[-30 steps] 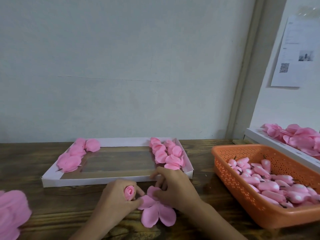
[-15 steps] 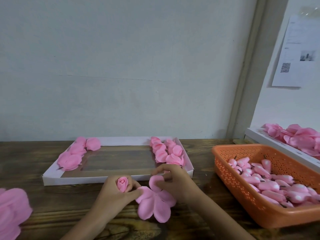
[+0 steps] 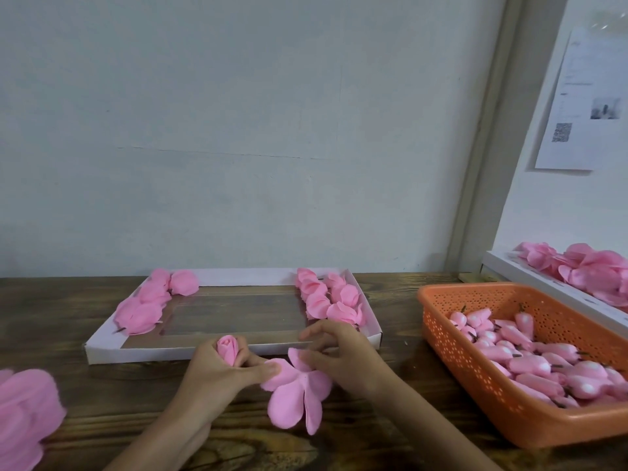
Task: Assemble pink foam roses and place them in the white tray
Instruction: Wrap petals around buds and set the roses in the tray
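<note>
at the far left edge a blurred pile of pink foam (image 3: 23, 413) lies on the wooden table (image 3: 85, 396). beyond it sits the white tray (image 3: 136, 353), its front wall facing the person. a cluster of finished roses (image 3: 142, 307) fills the tray's left end, and the middle of its floor is bare.

the left hand (image 3: 217, 372) comes up from the bottom edge, just in front of the tray's front wall. its fingers are curled round a rosebud (image 3: 228, 350), held upright with the tightly wound tip showing above the fist. its thumb reaches right and presses on the edge of the petal piece (image 3: 295, 392). this is a flat, pale pink flower shape with rounded lobes that fan out and hang toward the table between the two hands.

the right hand (image 3: 343, 362) pinches the upper lobe of the petal piece with thumb and fingertips, the other fingers loosely spread near the tray's front rim. behind it a second row of roses (image 3: 326, 297) lines the tray's right end.

a strip of bare table separates the tray from the orange basket (image 3: 475, 379), which holds many loose buds (image 3: 530, 365). at the far right another white box (image 3: 509, 270) carries more pink petals (image 3: 594, 270).
</note>
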Available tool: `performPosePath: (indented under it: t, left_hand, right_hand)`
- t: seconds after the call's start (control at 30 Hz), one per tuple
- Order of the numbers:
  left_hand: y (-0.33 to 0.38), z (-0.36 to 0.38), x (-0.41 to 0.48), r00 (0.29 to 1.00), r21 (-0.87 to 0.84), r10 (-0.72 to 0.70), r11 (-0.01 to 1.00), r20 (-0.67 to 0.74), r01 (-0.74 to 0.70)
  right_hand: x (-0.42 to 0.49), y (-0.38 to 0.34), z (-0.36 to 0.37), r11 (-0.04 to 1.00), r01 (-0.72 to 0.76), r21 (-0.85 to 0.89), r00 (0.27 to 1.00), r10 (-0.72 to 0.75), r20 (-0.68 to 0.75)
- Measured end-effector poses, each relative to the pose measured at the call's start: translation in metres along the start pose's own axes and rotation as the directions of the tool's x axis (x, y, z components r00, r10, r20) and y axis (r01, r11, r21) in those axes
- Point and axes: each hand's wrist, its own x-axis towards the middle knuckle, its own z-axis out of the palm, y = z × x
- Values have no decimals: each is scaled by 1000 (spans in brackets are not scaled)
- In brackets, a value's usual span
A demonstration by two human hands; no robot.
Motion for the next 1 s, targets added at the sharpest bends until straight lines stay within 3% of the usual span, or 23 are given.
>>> performPosePath:
  t: [0.13,0.23,0.47,0.6,0.77,0.9,1.0]
  left_hand:
    - [-2,-2,3,1000,7,6,1000,11,-6]
    - [-7,-4,5,999,-9,18,1000,-33,-18]
    - [-3,-4,2,999,-68,25,997,36,-22]
    - [-5,0,3,992,-203,-1,979,128,28]
    - [-5,2,1,978,-406,28,912,208,61]
    - [-2,2,1,976,-475,36,877,213,71]
    - [1,0,-3,937,-503,25,849,348,164]
  right_hand:
    - [-5,-11,7,944,261,-202,943,-295,-156]
    - [-11,-19,11,918,374,-129,921,-385,-67]
    - [-13,-20,19,975,144,169,989,-149,19]
    - [-11,-22,8,961,90,260,991,-114,76]
    - [-10,-26,-3,869,45,493,985,-121,124]
    - [-11,-27,-11,802,-9,598,992,-70,109]
    - [-8,-28,-15,685,-60,726,996,-2,84]
